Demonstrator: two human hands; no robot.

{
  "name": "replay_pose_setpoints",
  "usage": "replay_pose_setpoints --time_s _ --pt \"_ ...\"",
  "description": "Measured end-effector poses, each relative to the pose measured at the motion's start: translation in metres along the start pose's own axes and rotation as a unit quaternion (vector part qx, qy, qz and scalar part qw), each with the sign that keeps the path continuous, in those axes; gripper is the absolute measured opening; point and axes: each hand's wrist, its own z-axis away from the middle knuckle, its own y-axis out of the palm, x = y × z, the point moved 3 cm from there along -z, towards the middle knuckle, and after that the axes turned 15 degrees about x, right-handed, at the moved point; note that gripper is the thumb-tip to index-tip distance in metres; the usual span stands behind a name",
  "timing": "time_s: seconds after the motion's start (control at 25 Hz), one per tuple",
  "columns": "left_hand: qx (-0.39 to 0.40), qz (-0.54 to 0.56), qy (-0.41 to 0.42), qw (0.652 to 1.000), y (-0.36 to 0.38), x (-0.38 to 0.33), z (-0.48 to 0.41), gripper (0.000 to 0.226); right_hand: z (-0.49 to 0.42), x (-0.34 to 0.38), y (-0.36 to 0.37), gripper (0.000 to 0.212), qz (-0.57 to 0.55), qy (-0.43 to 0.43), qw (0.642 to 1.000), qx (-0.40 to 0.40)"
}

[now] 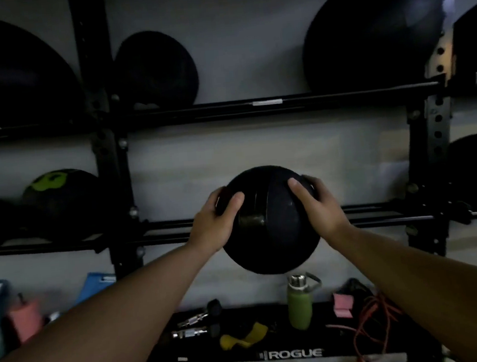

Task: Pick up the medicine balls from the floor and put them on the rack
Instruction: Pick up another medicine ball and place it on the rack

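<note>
I hold a black medicine ball (270, 230) between both hands in the middle of the view, at the height of the rack's lower rails (378, 214). My left hand (216, 221) grips its left side and my right hand (318, 205) grips its right side, thumbs on the front. The ball overlaps the lower rails in the open bay; whether it rests on them I cannot tell. The black steel rack (108, 152) spans the wall with an upper shelf rail (225, 109) above.
Other black balls sit on the upper shelf (155, 69) (371, 30) and one with a green mark (63, 202) at lower left. Below, a black Rogue shelf (292, 353) carries a green bottle (300, 302), a yellow band, a pink item and an orange cord.
</note>
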Motion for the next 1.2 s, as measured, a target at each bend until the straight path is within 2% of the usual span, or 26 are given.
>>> replay_pose_setpoints --time_s 0.12,0.24,0.36,0.4,0.48,0.56,0.6,0.68,0.8,0.96,1.04,1.08,1.2 --pt "-0.051 -0.034 0.0 0.998 -0.07 0.011 -0.039 0.101 -0.071 0.019 0.051 0.097 -0.009 -0.025 0.999 0.029" --pt "-0.097 -0.02 -0.02 0.995 -0.147 0.049 -0.087 0.095 -0.155 0.022 0.119 0.102 -0.042 -0.017 0.998 0.044" --pt "-0.107 -0.041 -0.095 0.989 -0.212 0.109 -0.138 0.089 -0.235 0.004 0.191 0.096 -0.05 -0.014 0.998 0.034" --pt "-0.096 -0.075 -0.11 0.986 -0.222 0.133 -0.154 0.082 -0.255 -0.008 0.217 0.087 -0.011 -0.027 0.999 0.04" --pt "-0.053 -0.19 -0.083 0.977 -0.224 0.189 -0.184 0.061 -0.29 -0.048 0.283 0.066 0.122 -0.057 0.986 0.102" --pt "-0.004 -0.32 -0.029 0.947 -0.208 0.23 -0.191 0.056 -0.302 -0.088 0.338 0.056 0.278 -0.083 0.943 0.163" --pt "-0.007 -0.357 0.0 0.934 -0.204 0.245 -0.192 0.059 -0.305 -0.102 0.351 0.056 0.327 -0.105 0.927 0.151" --pt "-0.031 -0.38 0.049 0.923 -0.207 0.259 -0.199 0.064 -0.311 -0.114 0.352 0.059 0.342 -0.141 0.923 0.108" --pt "-0.034 -0.365 0.049 0.929 -0.213 0.258 -0.208 0.066 -0.32 -0.113 0.346 0.061 0.335 -0.141 0.927 0.095" --pt "0.023 -0.371 0.057 0.927 -0.217 0.249 -0.183 0.067 -0.299 -0.098 0.338 0.062 0.362 -0.106 0.905 0.199" --pt "0.058 -0.332 0.026 0.941 -0.231 0.242 -0.167 0.065 -0.288 -0.092 0.309 0.069 0.374 -0.05 0.892 0.25" --pt "0.064 -0.305 0.011 0.95 -0.238 0.234 -0.155 0.063 -0.277 -0.088 0.284 0.069 0.378 -0.02 0.891 0.251" --pt "0.061 -0.296 -0.004 0.953 -0.253 0.2 -0.105 0.05 -0.221 -0.069 0.184 0.066 0.39 0.039 0.897 0.206"
